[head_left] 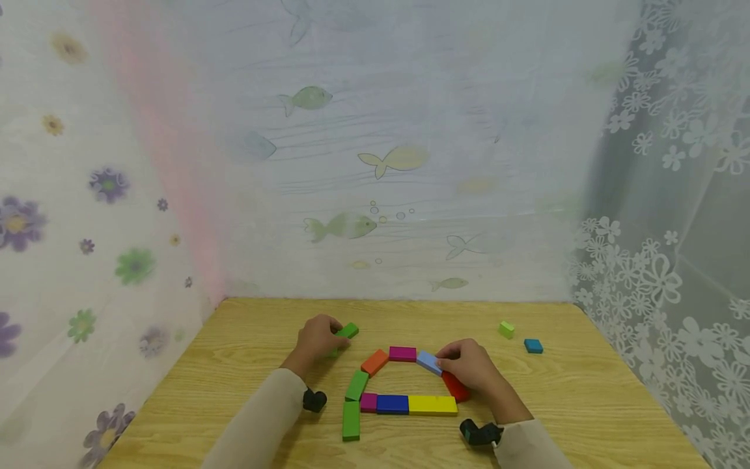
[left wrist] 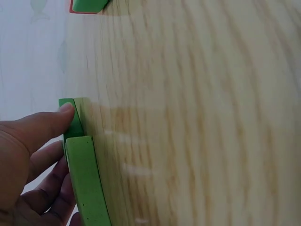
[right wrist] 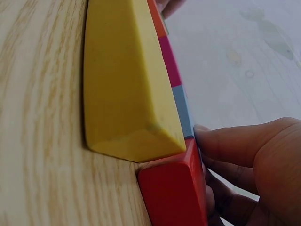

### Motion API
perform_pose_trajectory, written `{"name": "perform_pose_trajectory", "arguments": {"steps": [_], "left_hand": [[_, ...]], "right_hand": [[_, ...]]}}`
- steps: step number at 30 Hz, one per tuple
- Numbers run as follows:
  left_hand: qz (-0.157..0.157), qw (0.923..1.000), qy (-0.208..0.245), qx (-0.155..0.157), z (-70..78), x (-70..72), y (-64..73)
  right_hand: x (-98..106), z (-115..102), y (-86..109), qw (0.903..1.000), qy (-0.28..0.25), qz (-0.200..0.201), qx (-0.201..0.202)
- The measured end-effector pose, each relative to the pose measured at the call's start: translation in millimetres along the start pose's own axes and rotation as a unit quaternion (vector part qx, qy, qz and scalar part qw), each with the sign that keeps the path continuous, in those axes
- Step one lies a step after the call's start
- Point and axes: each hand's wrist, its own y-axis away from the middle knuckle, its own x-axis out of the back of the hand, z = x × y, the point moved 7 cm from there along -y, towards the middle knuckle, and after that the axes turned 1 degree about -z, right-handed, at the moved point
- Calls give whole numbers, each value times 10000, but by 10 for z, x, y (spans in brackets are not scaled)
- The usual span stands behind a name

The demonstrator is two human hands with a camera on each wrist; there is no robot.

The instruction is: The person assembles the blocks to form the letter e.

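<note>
Green block [head_left: 349,330] — pinched in the left hand [head_left: 318,340]! And the right hand [head_left: 471,366] pinches the light-blue block [head_left: 428,361] — red block [head_left: 455,387] just beside it.

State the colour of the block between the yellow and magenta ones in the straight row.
The block is dark blue, best seen in the head view.

Wooden table [head_left: 252,326], fish-print curtain [head_left: 469,117], flowered curtains [head_left: 53,286]

On the table [head_left: 586,410], an arch of blocks [head_left: 403,354] curves behind a block row [head_left: 392,405].
</note>
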Motion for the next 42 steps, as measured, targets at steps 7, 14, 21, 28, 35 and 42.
{"name": "perform_pose_trajectory", "arguments": {"steps": [7,14,21,28,35,42], "left_hand": [[67,9999,66,114,-20,-21,-1],[-81,9992,352,-176,48,-29,9],[-162,9991,296,-267,82,-28,23],[-212,9990,208,-341,144,-13,37],[-324,9980,175,-511,227,23,105],[-518,9942,142,-935,342,49,229]], "right_hand": [[-5,-4,17,10000,-43,-3,23],[-2,-3,20,10000,-37,-12,-5],[4,-14,20,10000,-7,-9,40],[-6,-4,21,9999,-73,-44,-53],[8,-24,36,9999,-113,-55,-40],[15,-33,59,10000,-64,-59,6]]}}
